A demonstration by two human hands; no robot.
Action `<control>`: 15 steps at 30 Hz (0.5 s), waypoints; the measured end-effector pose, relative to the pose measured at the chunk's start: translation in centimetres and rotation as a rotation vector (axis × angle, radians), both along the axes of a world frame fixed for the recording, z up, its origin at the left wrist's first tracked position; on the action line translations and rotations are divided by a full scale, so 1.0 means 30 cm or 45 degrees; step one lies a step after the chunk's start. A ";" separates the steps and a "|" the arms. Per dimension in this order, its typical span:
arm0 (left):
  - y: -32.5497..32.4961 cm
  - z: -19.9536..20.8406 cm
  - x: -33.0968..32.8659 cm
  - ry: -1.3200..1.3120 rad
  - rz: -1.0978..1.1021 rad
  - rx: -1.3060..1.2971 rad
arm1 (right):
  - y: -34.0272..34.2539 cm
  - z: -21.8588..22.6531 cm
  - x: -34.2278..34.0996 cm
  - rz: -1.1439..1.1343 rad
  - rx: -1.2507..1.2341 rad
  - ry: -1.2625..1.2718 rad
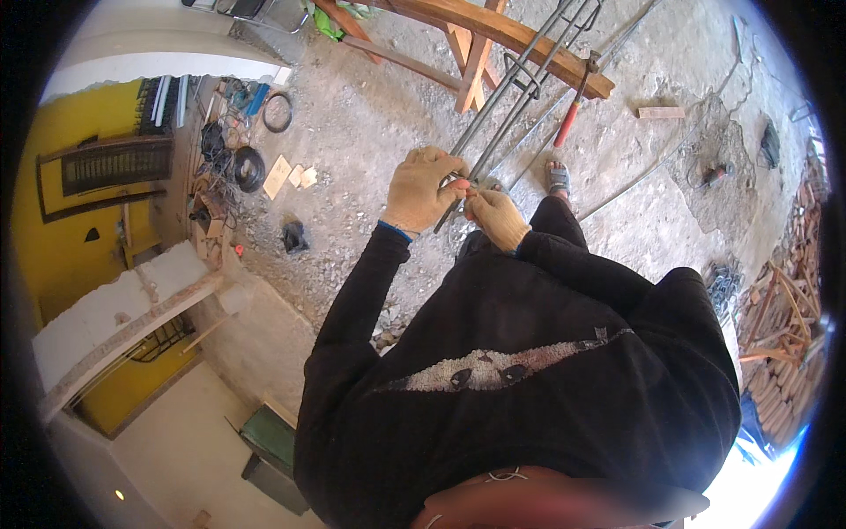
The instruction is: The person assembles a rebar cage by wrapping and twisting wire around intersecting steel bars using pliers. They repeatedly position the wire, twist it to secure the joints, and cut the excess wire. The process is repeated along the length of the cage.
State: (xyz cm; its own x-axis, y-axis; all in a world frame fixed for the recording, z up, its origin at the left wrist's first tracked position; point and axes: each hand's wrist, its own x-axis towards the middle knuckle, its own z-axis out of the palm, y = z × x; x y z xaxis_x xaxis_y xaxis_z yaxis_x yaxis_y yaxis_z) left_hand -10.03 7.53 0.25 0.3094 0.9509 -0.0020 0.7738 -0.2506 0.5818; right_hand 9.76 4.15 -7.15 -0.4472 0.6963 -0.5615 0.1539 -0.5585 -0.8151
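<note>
A narrow cage of steel reinforcing bars [507,93], with bent stirrups around it, reaches from the wooden trestle beam [493,24] down to my hands. My left hand [421,192], in a tan work glove, is closed round the bars near their near end. On its right, my right hand [496,218], gloved too, is closed with its fingertips pressed against the bars beside the left fingers. Whether a tie wire or stirrup sits between those fingertips is too small to tell. A red-handled hammer [568,122] leans at the beam's right end.
Wooden legs [476,57] brace the trestle on rough concrete. Loose thin rods [630,183] lie to the right, near a short wood block [661,113]. Coiled black hose [249,169] and tile pieces [278,176] are at left. Timber is stacked [780,388] at far right.
</note>
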 end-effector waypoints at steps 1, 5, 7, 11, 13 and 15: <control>0.004 -0.004 0.001 0.015 -0.016 0.021 | 0.002 0.003 -0.001 -0.026 -0.026 -0.001; -0.001 -0.031 0.005 -0.068 -0.009 0.143 | 0.008 0.023 -0.013 -0.090 0.013 -0.083; -0.004 -0.048 0.003 -0.086 -0.021 0.158 | 0.008 0.037 0.005 -0.104 0.067 -0.128; -0.014 -0.071 -0.010 -0.140 -0.030 0.147 | 0.015 0.076 0.060 -0.118 0.079 -0.180; -0.018 -0.072 -0.011 -0.145 -0.018 0.120 | 0.026 0.099 0.073 -0.115 0.110 -0.174; -0.021 -0.066 -0.008 -0.161 0.007 0.133 | 0.035 0.122 0.081 -0.098 0.202 -0.163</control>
